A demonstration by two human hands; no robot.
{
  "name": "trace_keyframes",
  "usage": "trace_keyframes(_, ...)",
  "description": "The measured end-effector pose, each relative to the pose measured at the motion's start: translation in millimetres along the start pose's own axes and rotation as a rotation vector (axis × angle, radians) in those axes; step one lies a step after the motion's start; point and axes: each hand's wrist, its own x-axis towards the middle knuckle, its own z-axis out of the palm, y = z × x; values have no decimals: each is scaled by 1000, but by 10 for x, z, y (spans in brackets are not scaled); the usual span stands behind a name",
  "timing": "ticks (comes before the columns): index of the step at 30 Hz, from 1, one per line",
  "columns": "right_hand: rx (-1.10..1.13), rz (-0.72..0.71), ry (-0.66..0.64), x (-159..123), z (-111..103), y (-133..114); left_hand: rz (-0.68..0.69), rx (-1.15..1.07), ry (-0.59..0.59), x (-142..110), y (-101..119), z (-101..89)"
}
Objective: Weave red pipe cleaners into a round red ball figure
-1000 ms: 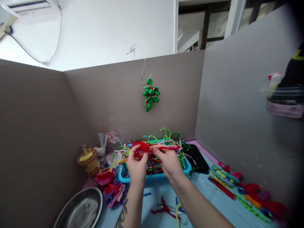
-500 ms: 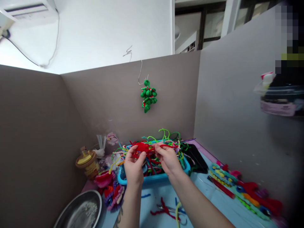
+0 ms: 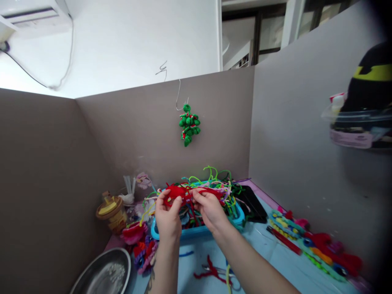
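Observation:
Both hands hold a red pipe-cleaner piece (image 3: 176, 191) up over a blue basket (image 3: 196, 232). My left hand (image 3: 168, 212) is closed on the piece's rounded left part, thumb and fingers on its edge. With thumb and forefinger together, my right hand (image 3: 206, 207) pinches the red strands at its right side. Loose red ends stretch to the right past that hand. Under the hands the basket is heaped with pipe cleaners (image 3: 211, 175) of many colours. The exact shape of the red piece is partly hidden by the fingers.
Scissors (image 3: 220, 271) lie in front with red pipe-cleaner scraps. A metal bowl (image 3: 105, 269) stands at the left, a lidded cup (image 3: 112, 212) behind it. Finished fuzzy pieces (image 3: 321, 249) and a red pen-like tool (image 3: 284, 241) are at right. A green ornament (image 3: 189, 124) hangs ahead.
Both hands and the red piece have shifted slightly left in view, the view itself moving a little too. More of the red strands show to the right of my right hand.

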Motion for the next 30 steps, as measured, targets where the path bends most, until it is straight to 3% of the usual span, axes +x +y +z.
trace_keyframes(8, -18, -123, -115, -72, 56, -26, -34, -80, -103, -10, 29, 4)
trace_keyframes(21, 137, -67, -76, -65, 61, -76, -69, -186, -219, -75, -31, 23)
trace_keyframes(30, 58, -242, -7, 20, -7, 16, -137, -93, -220, -93, 33, 70)
